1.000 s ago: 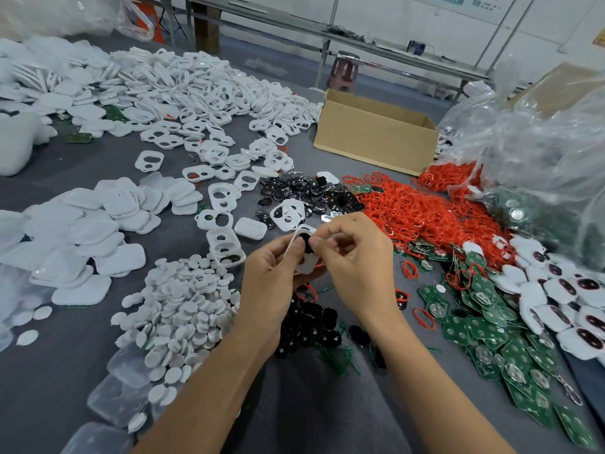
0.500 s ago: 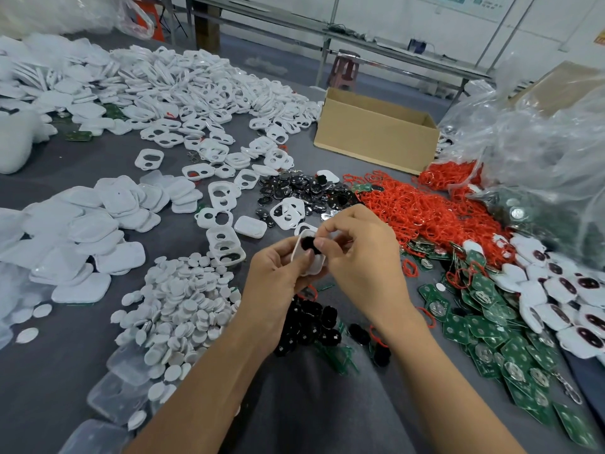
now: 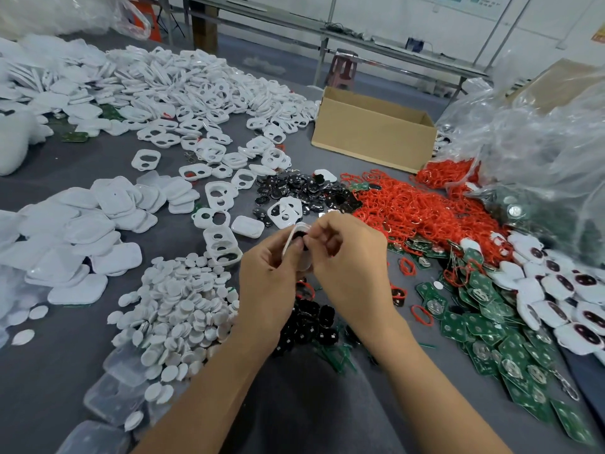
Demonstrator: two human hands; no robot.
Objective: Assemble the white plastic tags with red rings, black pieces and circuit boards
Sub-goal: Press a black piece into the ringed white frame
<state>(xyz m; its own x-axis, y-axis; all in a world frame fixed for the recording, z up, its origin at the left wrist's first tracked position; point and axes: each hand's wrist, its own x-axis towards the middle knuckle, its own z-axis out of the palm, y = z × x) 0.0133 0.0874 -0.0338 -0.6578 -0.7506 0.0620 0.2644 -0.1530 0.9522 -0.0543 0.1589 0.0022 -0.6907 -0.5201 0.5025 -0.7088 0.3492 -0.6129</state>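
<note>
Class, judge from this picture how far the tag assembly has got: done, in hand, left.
Done: a heap of seemingly assembled tags lies at the right. In hand: the left hand holds a white tag while the right hand pinches a black piece at it. Left: piles of white frames, red rings and circuit boards.

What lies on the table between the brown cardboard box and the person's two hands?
The head view shows a heap of small glossy black pieces there, a white two-holed plastic tag shell at its near edge, thin red rings along its right.
</note>
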